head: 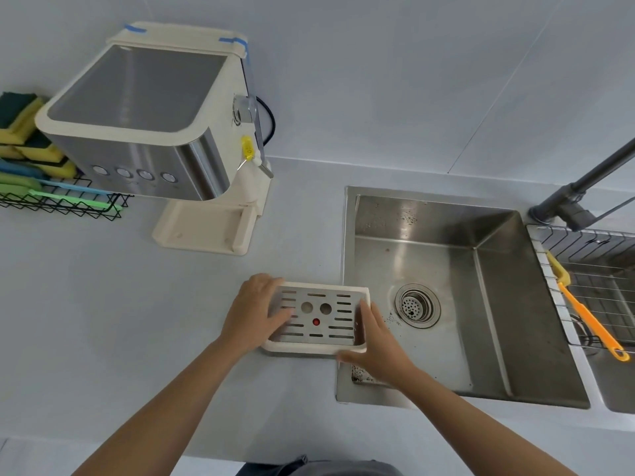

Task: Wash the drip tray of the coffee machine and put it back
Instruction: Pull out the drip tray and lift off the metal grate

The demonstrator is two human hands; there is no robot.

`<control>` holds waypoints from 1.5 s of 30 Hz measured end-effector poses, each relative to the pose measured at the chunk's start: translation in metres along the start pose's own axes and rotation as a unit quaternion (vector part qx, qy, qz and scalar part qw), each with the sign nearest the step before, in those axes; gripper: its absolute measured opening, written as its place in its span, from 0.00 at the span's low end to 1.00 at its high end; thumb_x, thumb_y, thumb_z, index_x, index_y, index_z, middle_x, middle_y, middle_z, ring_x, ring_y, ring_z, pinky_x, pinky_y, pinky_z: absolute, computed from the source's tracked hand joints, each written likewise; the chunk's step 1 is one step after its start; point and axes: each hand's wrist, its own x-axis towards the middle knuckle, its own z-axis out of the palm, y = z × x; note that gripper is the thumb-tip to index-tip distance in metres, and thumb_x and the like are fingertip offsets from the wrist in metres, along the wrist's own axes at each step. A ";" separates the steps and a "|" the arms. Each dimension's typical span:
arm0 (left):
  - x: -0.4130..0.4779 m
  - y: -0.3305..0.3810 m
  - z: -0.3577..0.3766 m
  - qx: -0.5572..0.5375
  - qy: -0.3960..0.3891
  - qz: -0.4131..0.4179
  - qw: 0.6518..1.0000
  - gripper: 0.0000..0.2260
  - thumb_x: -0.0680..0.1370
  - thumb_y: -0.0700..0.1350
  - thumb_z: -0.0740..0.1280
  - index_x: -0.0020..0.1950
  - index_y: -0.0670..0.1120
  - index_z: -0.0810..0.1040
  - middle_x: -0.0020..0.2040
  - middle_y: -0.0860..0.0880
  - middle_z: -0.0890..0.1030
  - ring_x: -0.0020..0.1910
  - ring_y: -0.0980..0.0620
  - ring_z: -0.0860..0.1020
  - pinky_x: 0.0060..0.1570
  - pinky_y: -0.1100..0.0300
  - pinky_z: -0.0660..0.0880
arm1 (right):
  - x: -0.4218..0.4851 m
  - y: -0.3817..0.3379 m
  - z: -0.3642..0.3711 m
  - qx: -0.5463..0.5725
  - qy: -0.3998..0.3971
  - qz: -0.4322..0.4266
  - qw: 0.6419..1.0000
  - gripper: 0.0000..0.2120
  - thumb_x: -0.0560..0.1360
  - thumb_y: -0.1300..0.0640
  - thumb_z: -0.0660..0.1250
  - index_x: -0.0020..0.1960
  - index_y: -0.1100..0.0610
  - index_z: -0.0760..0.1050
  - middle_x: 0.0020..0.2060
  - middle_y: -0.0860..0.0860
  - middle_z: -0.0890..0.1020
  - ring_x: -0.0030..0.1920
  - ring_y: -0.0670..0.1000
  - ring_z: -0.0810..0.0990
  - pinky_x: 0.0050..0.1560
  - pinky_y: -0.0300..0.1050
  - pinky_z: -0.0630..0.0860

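Both hands clamp the drip tray (pixel 318 319) on the counter (pixel 137 321) beside the sink (pixel 446 269): my left hand (pixel 256 312) on its metal grate, my right hand (pixel 376 341) gripping its right edge. No legible markings.

between the left hand (pixel 252 312) and right hand (pixel 376 341), the drip tray (pixel 314 348) is cream matt plastic under a brushed metal grate (pixel 314 316). just right of the right hand, the sink (pixel 488 304) is dull, water-spotted steel. beyond the left hand, the coffee machine (pixel 147 132) pairs cream plastic with shiny steel. the desk (pixel 103 304) looks smooth, matt grey.
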 end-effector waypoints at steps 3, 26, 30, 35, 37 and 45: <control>-0.006 0.003 -0.004 0.045 -0.092 0.056 0.993 0.27 0.69 0.56 0.70 0.66 0.51 0.70 0.72 0.49 0.60 0.69 0.49 0.60 0.68 0.58 0.58 | 0.000 -0.002 0.001 -0.017 0.006 -0.007 1.000 0.43 0.68 0.53 0.74 0.73 0.56 0.52 0.66 0.50 0.63 0.62 0.47 0.68 0.61 0.38 0.68; -0.012 -0.008 -0.013 0.153 -0.172 0.117 0.966 0.32 0.65 0.59 0.72 0.65 0.50 0.68 0.73 0.50 0.53 0.72 0.50 0.51 0.71 0.57 0.53 | 0.004 -0.031 0.015 -0.210 -0.061 -0.021 0.976 0.35 0.73 0.45 0.66 0.74 0.44 0.52 0.74 0.59 0.35 0.76 0.58 0.45 0.72 0.52 0.60; -0.009 -0.009 -0.014 0.165 -0.175 0.114 0.964 0.31 0.64 0.58 0.73 0.63 0.50 0.69 0.73 0.50 0.54 0.72 0.49 0.51 0.70 0.57 0.53 | 0.013 -0.042 0.008 -0.272 -0.093 -0.061 0.956 0.34 0.72 0.45 0.66 0.73 0.42 0.53 0.74 0.60 0.34 0.74 0.63 0.38 0.75 0.58 0.49; -0.007 -0.010 -0.017 0.187 -0.181 0.109 0.959 0.30 0.64 0.57 0.73 0.62 0.49 0.68 0.73 0.49 0.53 0.72 0.48 0.51 0.70 0.56 0.53 | 0.025 -0.055 0.002 -0.330 -0.132 -0.088 0.931 0.37 0.71 0.46 0.68 0.73 0.42 0.52 0.74 0.59 0.34 0.73 0.66 0.32 0.72 0.63 0.39; -0.007 -0.010 -0.017 0.195 -0.183 0.111 0.957 0.30 0.64 0.57 0.73 0.61 0.49 0.68 0.73 0.49 0.53 0.72 0.48 0.51 0.70 0.56 0.54 | 0.030 -0.060 0.001 -0.358 -0.143 -0.110 0.916 0.37 0.70 0.47 0.69 0.73 0.45 0.54 0.75 0.59 0.35 0.73 0.62 0.31 0.72 0.62 0.36; -0.008 -0.009 -0.020 0.212 -0.162 0.123 0.956 0.29 0.66 0.58 0.71 0.62 0.48 0.67 0.72 0.50 0.56 0.70 0.49 0.54 0.69 0.58 0.54 | 0.043 -0.070 0.001 -0.340 -0.157 -0.137 0.917 0.33 0.68 0.50 0.73 0.68 0.52 0.63 0.76 0.57 0.44 0.76 0.58 0.38 0.74 0.54 0.41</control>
